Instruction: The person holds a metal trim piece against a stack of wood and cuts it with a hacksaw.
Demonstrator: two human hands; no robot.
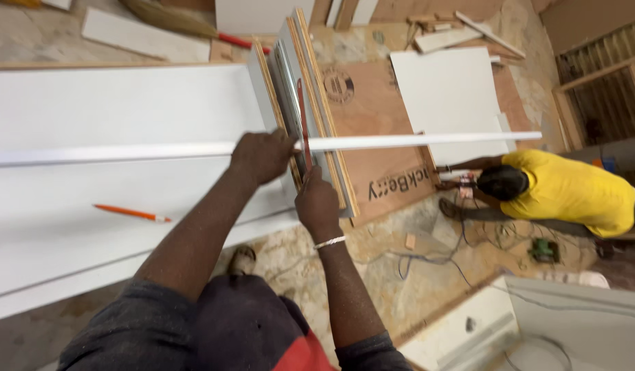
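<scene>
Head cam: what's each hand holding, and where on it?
Left hand presses down on the long white strip partway along it, near the stacked boards. Right hand grips the lower end of a red-handled saw.

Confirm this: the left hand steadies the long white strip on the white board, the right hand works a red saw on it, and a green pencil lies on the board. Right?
Nearly. The head view shows the pencil is orange, not green. The left hand does steady the long white strip on the white board, and the right hand works the red saw.

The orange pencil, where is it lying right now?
In the head view the orange pencil lies loose on the white panel at the left, below the long white strip and left of the left hand, touching neither hand.
</scene>
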